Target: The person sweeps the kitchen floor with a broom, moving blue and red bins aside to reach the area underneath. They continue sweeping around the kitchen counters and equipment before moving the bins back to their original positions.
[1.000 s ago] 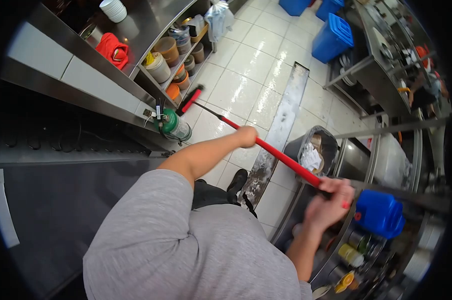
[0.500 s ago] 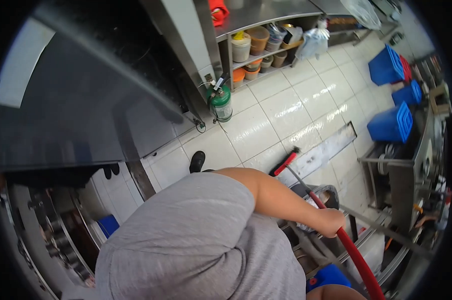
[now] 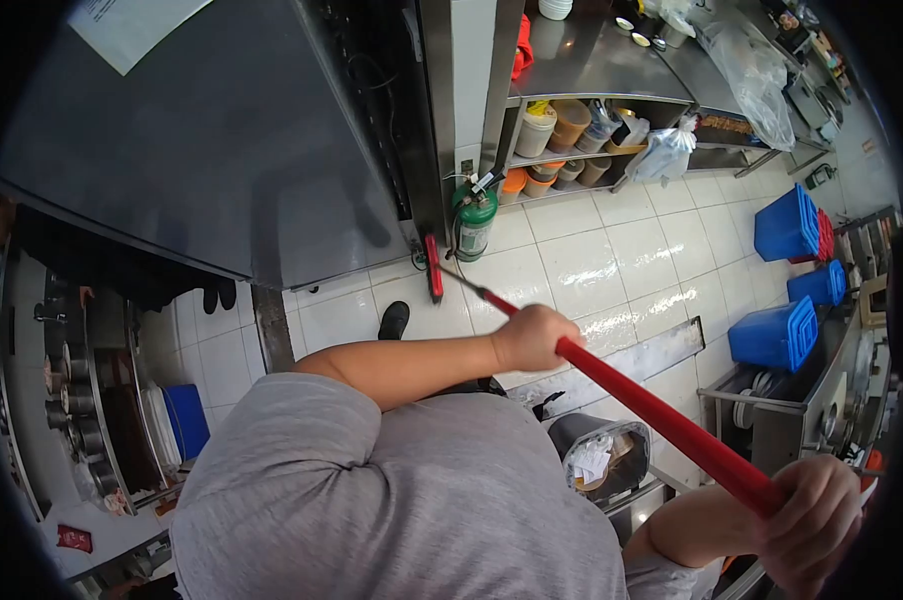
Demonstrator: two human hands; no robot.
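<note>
A broom with a red handle [image 3: 662, 418] slants across the view. My left hand [image 3: 537, 338] is closed around its middle, where the thin grey part meets the red grip. My right hand [image 3: 814, 520] wraps round the upper end of the handle at the lower right. The narrow red broom head [image 3: 434, 268] is on the tiles beside the base of the large dark cabinet [image 3: 212, 130]. Close to it stands a green fire extinguisher [image 3: 475, 222]. A black shoe [image 3: 394, 320] shows on the floor just below the broom head.
Below the handle stands a lined trash bin [image 3: 577, 432] holding paper. Blue lidded bins [image 3: 772, 335] line the right side. Shelves under a steel counter [image 3: 597, 75] hold tubs. A person in dark clothing [image 3: 102, 262] is at the left. A pale strip [image 3: 662, 355] crosses the tiles.
The broom head has swung left, from the pale floor strip to the cabinet base near the extinguisher. My left hand moved left and up with the handle. My right hand has come into view.
</note>
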